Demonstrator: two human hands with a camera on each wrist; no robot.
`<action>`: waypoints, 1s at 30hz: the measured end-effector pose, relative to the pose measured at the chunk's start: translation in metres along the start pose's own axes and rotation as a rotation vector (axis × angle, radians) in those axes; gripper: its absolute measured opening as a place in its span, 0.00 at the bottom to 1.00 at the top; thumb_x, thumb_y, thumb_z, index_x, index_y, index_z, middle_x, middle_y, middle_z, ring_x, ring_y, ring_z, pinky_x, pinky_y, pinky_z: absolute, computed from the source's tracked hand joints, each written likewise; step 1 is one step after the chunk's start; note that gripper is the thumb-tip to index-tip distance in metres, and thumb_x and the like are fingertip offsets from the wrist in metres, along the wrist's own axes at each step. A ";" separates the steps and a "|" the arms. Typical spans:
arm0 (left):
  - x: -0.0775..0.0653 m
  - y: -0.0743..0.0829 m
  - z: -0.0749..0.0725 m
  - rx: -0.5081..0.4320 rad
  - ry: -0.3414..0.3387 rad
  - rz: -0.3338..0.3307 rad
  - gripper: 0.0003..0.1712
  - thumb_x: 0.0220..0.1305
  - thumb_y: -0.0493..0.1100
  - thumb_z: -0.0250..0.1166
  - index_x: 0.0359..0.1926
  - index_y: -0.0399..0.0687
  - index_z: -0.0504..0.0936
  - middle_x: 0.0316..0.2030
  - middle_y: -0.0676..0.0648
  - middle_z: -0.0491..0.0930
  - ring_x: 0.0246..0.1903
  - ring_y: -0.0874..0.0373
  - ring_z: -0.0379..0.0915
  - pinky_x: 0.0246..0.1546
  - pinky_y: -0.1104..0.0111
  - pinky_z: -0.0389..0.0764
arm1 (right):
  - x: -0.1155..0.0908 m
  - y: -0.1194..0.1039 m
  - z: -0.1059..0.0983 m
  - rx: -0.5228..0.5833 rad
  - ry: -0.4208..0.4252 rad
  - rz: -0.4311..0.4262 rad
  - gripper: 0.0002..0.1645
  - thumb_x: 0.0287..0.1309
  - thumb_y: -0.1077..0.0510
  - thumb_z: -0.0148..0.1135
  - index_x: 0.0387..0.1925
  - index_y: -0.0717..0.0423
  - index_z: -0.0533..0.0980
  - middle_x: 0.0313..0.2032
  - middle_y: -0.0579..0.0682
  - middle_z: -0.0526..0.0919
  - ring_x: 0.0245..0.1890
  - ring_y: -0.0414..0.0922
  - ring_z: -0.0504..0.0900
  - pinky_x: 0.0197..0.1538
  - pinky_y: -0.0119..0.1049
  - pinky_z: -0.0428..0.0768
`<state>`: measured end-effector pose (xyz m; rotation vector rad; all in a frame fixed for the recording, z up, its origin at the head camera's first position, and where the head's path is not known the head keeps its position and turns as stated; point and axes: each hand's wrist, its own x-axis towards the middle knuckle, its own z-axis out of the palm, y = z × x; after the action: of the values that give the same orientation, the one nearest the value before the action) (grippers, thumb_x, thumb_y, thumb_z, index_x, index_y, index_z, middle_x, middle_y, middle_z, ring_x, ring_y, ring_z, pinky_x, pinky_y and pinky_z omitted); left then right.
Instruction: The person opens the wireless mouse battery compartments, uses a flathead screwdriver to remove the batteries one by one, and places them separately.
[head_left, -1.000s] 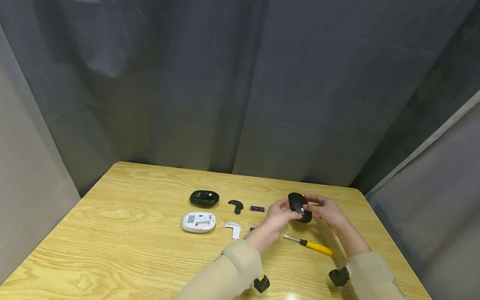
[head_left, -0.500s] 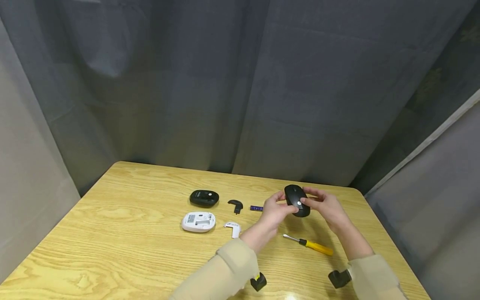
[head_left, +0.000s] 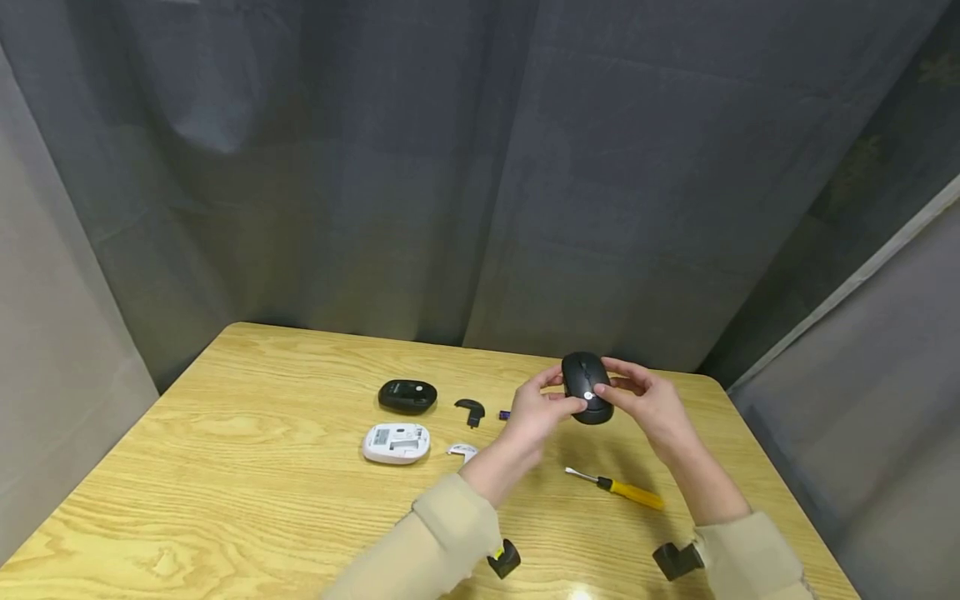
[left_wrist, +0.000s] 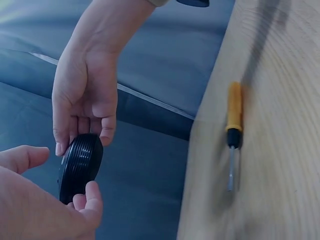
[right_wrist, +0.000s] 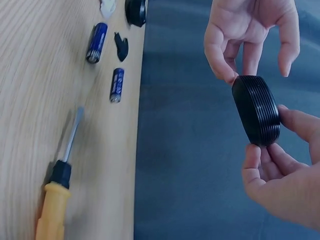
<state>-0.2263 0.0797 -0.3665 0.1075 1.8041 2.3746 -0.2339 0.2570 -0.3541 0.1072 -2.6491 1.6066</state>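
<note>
A black computer mouse (head_left: 583, 377) is held up above the table's right side, its button side facing the head camera. My left hand (head_left: 531, 415) supports it by the left edge with curled fingers; in the left wrist view the thumb (left_wrist: 34, 157) stands apart from the shell. On the other side my right hand (head_left: 651, 408) grips it between thumb and fingers, the thumb on top near a pale round spot. Ridges run round the mouse's side (right_wrist: 266, 111) in the right wrist view. Its underside is hidden from the head camera.
A yellow-handled screwdriver (head_left: 633, 493) lies below the hands. Leftward are another black mouse (head_left: 407, 397), an upturned white mouse (head_left: 396, 443) with an uncovered battery slot, a black cover (head_left: 473, 410) and a white cover (head_left: 462, 452). Two blue batteries (right_wrist: 97, 43) lie nearby. A dark curtain (head_left: 480, 167) hangs behind.
Both hands have raised the black mouse and shifted it slightly left, turning it more upright. The left forearm now covers more of the white cover and the nearby batteries.
</note>
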 end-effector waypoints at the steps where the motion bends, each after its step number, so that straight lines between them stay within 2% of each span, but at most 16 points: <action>1: -0.001 0.002 -0.001 -0.008 -0.004 -0.001 0.36 0.49 0.31 0.68 0.63 0.41 0.69 0.52 0.45 0.70 0.41 0.58 0.75 0.45 0.63 0.79 | -0.001 -0.003 0.001 0.010 0.007 -0.005 0.38 0.55 0.45 0.66 0.64 0.55 0.67 0.61 0.55 0.69 0.55 0.48 0.71 0.49 0.22 0.72; 8: -0.009 0.020 -0.012 -0.001 -0.032 0.012 0.35 0.52 0.33 0.67 0.63 0.46 0.70 0.52 0.46 0.71 0.41 0.60 0.74 0.49 0.58 0.78 | -0.009 -0.022 0.007 0.026 0.046 -0.054 0.37 0.54 0.46 0.67 0.63 0.55 0.68 0.61 0.55 0.69 0.51 0.44 0.75 0.45 0.23 0.77; 15: -0.019 0.034 -0.021 0.009 -0.062 0.046 0.34 0.54 0.34 0.66 0.63 0.46 0.70 0.53 0.46 0.71 0.40 0.60 0.73 0.46 0.62 0.79 | -0.017 -0.035 0.011 0.006 0.086 -0.135 0.34 0.54 0.48 0.67 0.60 0.55 0.71 0.59 0.53 0.72 0.46 0.35 0.76 0.45 0.23 0.77; 17: -0.022 0.038 -0.024 0.009 -0.069 0.048 0.33 0.55 0.35 0.66 0.63 0.46 0.71 0.53 0.46 0.71 0.40 0.59 0.74 0.44 0.65 0.79 | -0.019 -0.038 0.013 0.011 0.095 -0.154 0.33 0.53 0.48 0.68 0.60 0.55 0.72 0.58 0.53 0.73 0.46 0.35 0.76 0.44 0.23 0.77; 23: -0.028 0.049 -0.034 0.013 -0.109 0.078 0.32 0.57 0.35 0.63 0.64 0.44 0.69 0.55 0.44 0.71 0.40 0.60 0.75 0.47 0.62 0.79 | -0.025 -0.047 0.017 0.033 0.106 -0.191 0.31 0.54 0.49 0.68 0.59 0.54 0.73 0.55 0.54 0.77 0.45 0.35 0.78 0.44 0.23 0.78; 30: -0.037 0.062 -0.048 0.045 -0.127 0.099 0.30 0.59 0.34 0.61 0.63 0.46 0.70 0.54 0.45 0.73 0.41 0.60 0.75 0.49 0.60 0.78 | -0.032 -0.056 0.022 0.121 0.065 -0.228 0.30 0.54 0.54 0.68 0.58 0.55 0.73 0.53 0.54 0.79 0.47 0.37 0.79 0.46 0.26 0.79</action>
<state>-0.2022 0.0116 -0.3189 0.3528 1.8334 2.3333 -0.1973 0.2128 -0.3170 0.3413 -2.3903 1.6623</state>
